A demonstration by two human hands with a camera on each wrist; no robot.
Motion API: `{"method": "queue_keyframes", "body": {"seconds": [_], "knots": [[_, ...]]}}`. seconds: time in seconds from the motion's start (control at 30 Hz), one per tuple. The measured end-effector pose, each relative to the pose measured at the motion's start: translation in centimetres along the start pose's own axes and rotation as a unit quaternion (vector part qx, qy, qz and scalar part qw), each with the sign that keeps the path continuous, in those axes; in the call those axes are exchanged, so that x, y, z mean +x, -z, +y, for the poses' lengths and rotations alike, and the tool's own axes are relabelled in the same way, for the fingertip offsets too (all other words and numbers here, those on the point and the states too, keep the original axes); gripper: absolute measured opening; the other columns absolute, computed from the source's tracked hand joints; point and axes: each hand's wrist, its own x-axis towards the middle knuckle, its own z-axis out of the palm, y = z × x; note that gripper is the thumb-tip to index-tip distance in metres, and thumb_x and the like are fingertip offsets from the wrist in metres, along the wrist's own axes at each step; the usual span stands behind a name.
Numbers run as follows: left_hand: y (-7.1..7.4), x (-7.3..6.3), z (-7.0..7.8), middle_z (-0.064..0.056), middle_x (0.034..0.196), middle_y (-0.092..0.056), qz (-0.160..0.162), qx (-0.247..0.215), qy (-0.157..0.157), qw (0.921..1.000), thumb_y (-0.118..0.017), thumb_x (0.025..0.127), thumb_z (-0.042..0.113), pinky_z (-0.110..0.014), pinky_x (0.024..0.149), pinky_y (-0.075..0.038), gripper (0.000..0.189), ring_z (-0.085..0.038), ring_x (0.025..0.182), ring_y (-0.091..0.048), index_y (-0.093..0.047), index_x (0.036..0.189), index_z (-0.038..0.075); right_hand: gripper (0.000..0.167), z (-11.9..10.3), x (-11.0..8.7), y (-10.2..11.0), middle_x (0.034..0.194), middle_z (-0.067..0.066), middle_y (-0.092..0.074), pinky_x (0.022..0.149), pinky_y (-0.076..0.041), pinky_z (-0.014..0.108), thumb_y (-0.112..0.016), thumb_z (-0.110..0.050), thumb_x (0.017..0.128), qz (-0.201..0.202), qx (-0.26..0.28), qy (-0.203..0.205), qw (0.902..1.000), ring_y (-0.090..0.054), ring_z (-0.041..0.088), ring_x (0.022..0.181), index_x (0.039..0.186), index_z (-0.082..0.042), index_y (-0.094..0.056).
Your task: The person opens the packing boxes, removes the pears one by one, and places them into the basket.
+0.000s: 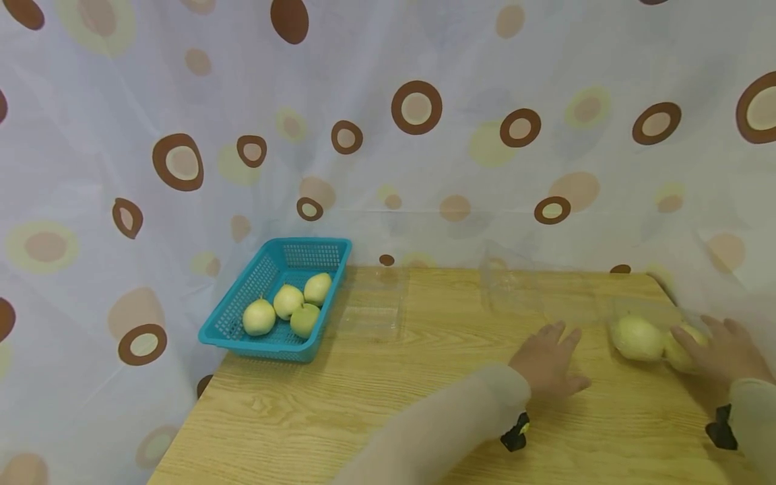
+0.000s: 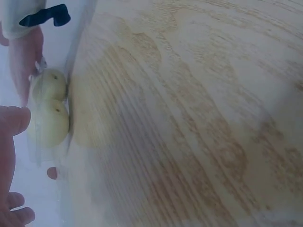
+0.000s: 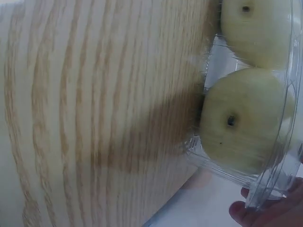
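At right of the head frame, I have a clear container with two yellow-green fruits, the right hand pinching its end. Left hand, right of center, is released, fingers spread over the wooden table. Blue basket, left of center, holds four more fruits.

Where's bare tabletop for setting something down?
Front left: the tabletop between the blue basket and the left sleeve. Mid-table: between the clear tray beside the basket and the left hand. Crowded: the right end, with the clear box, its two fruits and the right hand; also back right, where clear plastic sits.
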Motion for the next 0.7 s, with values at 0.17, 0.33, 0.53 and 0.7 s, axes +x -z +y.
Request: {"method": "queue_keyframes", "body": {"seconds": [0.17,0.33,0.53,0.7], "knots": [[-0.4,0.2,0.7,0.013,0.157,-0.01,-0.007,-0.002,-0.005,1.0,-0.042,0.087,0.072,-0.022,0.11,-0.026,0.084,-0.004,0.142,-0.015,-0.003,0.153,0.038,0.083,0.5,-0.2,-0.2,0.138,0.051,-0.004,0.086,-0.019,0.08,-0.034,-0.052,0.1,-0.011,0.02,0.013,0.9997,-0.012,0.071,0.119,0.146,0.012,-0.006],[-0.3,0.2,1.3,0.014,0.157,-0.01,-0.013,-0.007,-0.007,0.9999,-0.042,0.087,0.071,-0.022,0.11,-0.025,0.083,-0.003,0.142,-0.016,-0.003,0.153,0.038,0.082,0.6,-0.3,-0.3,0.137,0.05,-0.012,0.085,-0.022,0.079,-0.032,-0.053,0.1,-0.008,0.013,0.003,0.9999,-0.017,0.069,0.117,0.147,0.011,-0.008],[-0.3,0.4,1.8,0.015,0.157,-0.009,-0.018,-0.003,-0.009,0.9998,-0.042,0.087,0.071,-0.021,0.109,-0.026,0.082,-0.002,0.141,-0.015,-0.003,0.153,0.039,0.078,0.5,-0.3,-0.7,0.138,0.047,-0.015,0.082,-0.025,0.078,-0.034,-0.051,0.1,0.009,0.014,-0.008,0.9998,-0.021,0.068,0.115,0.149,0.005,-0.013],[-0.9,1.2,2.5,0.017,0.156,-0.009,-0.028,-0.003,-0.024,0.9993,-0.046,0.087,0.07,-0.019,0.11,-0.023,0.084,0.0,0.141,-0.014,-0.004,0.153,0.038,0.076,0.2,-0.6,-1.0,0.137,0.046,-0.016,0.08,-0.028,0.077,-0.034,-0.052,0.099,0.013,0.018,-0.021,0.9995,-0.025,0.07,0.109,0.151,0.001,-0.014]]}}
